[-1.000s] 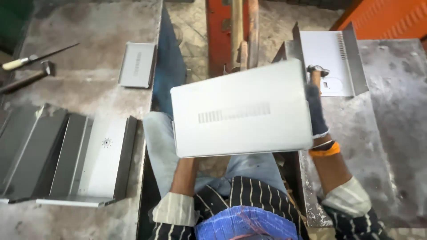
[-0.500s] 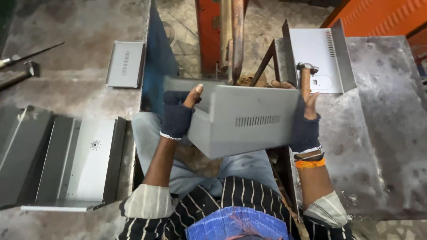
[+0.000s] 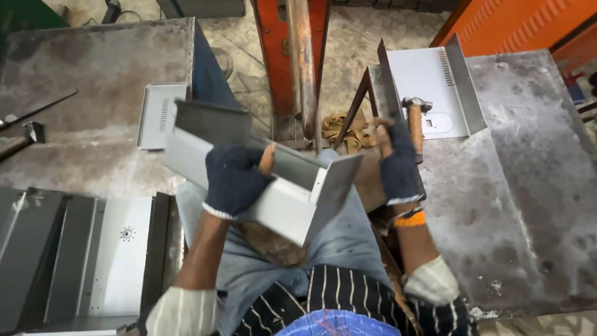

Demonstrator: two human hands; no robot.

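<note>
A pale grey sheet-metal channel (image 3: 273, 186) in the grip of a left hand (image 3: 235, 180) in a dark navy fingerless glove, white at the cuff; the right hand (image 3: 397, 167) wears a matching glove above an orange wristband (image 3: 409, 219). Just beyond the right fingertips, a hammer (image 3: 415, 121) with a brown, possibly wooden, handle lies beside a white panel (image 3: 429, 84). Ahead of both hands, an orange-red post (image 3: 298, 56); below the wrists, a black shirt (image 3: 323, 295) with thin white stripes

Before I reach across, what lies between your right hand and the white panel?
In the head view, a hammer lies between the right hand and the white panel.
</note>
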